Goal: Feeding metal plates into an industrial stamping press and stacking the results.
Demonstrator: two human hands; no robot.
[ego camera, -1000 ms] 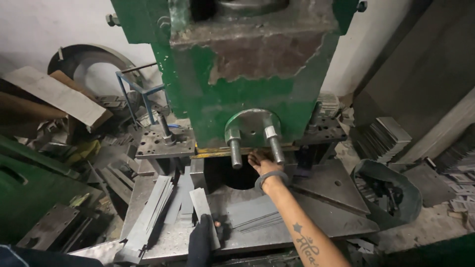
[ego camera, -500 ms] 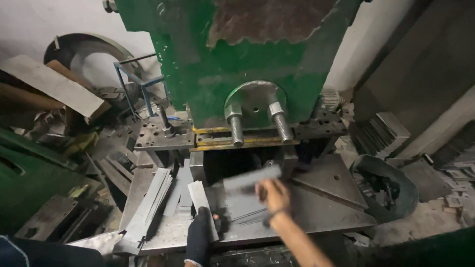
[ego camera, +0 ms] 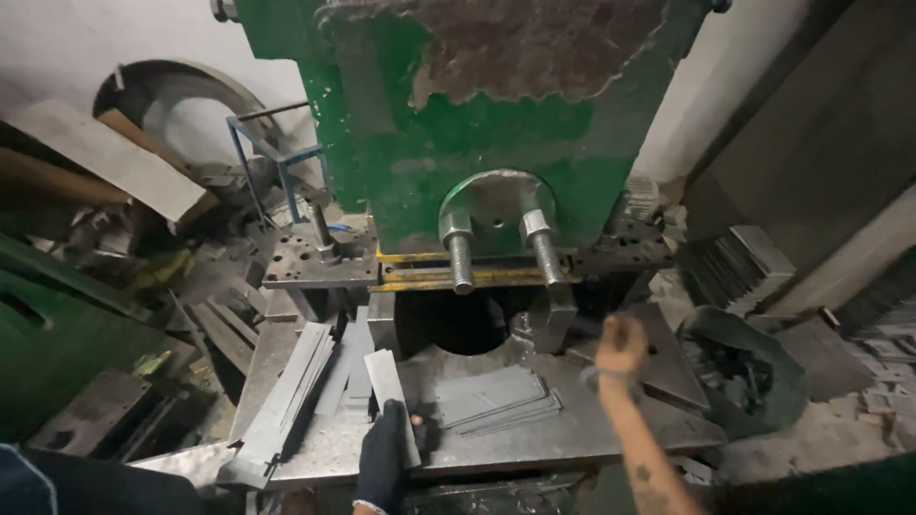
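My left hand, in a black glove, grips the near end of a flat grey metal strip lying on the steel press table. My bare right hand hovers over the right side of the table, beside a triangular steel plate. It is blurred, its fingers curl away from the camera, and nothing shows in it. A small stack of flat metal plates lies between my hands. Behind it is the dark die opening of the green press.
A pile of long metal strips leans at the table's left edge. Two threaded bolts hang from the press front. A dark bin sits to the right, a blue frame and scrap metal to the left.
My right hand drew back from the die opening with a grey plate, then swung right; the plate is no longer seen in it. The left hand stayed on its strip.
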